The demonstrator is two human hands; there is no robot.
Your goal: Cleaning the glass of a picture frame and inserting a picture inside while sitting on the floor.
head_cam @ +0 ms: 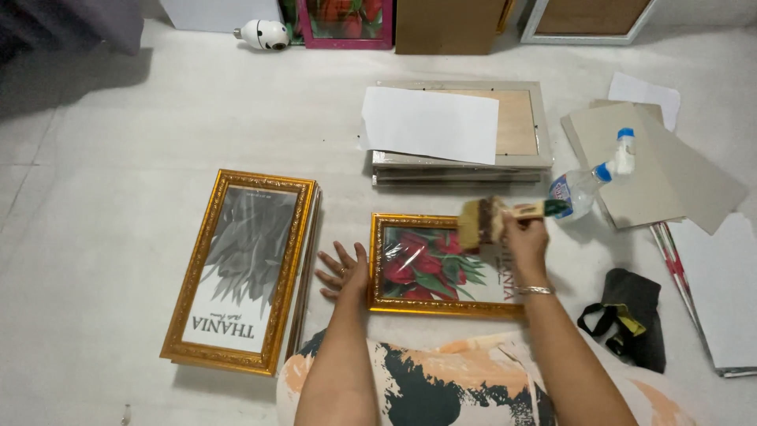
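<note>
**Brush Meets Gilt Frame on a Pale Floor**

A person seated on the floor (118, 158) works over a small gold frame (441, 309) holding a picture of red flowers under glossy film. The right hand (527, 241) has its fingers clamped on the handle of a wide paintbrush (485, 221), whose bristles hang over the frame's upper right part. The left hand (343, 272) lies flat on the floor with fingers spread apart, its edge touching the frame's left side.

Just right of the brush a clear plastic bottle (579, 189) with a blue cap lies tilted; what it contains cannot be told. A smaller white bottle (624, 151) rests on grey cardboard sheets (678, 177) beyond it.

To the left, near the spread hand, a tall gold frame (240, 268) with a grey leaf print tops a low stack. Behind the small frame, a pile of pale frames (461, 162) carries a white paper sheet (430, 125). A dark cloth bag (627, 315) sits at the right, beside a stack of white panels (721, 292).

Open floor stretches wide at the left and between the stacks. Along the far edge stand a pink-framed picture (347, 24), a brown board (449, 25), a white-framed board (587, 20) and a small round white device (264, 34)
</note>
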